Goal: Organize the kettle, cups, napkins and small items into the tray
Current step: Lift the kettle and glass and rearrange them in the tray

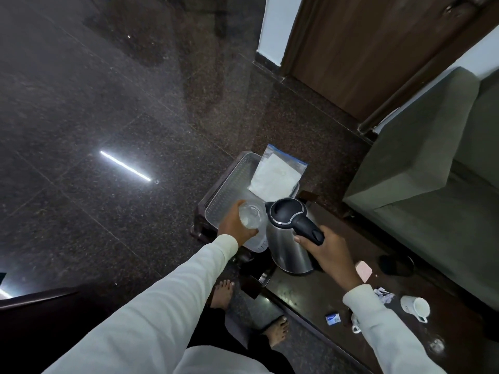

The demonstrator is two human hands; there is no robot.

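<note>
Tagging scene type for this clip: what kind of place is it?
Probably a hotel room or lounge: polished stone floor, grey sofa, wooden door, and a low dark table with kettle and cups.

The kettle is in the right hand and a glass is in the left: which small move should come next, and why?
Probably lower the glass into the tray first: the left hand already holds it over the tray's near end. The right hand grips the kettle by its handle, beside the tray; it can follow.
</note>
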